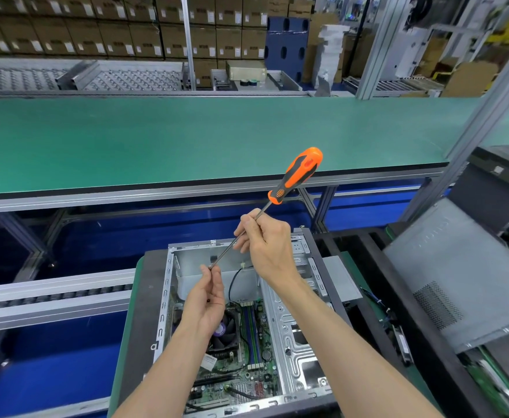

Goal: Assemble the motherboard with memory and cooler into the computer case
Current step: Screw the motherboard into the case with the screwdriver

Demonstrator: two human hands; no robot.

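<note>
My right hand (266, 242) grips the screwdriver (277, 193) by its shaft, while my left hand (206, 292) pinches its tip, probably seating a screw. The motherboard (244, 357) already lies inside the case (301, 342); next I must flip to the handle and drive the screw.

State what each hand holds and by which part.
The right hand grips the screwdriver by its metal shaft, below the orange handle. The left hand pinches at the shaft's tip; whether it holds a screw there cannot be told.
</note>
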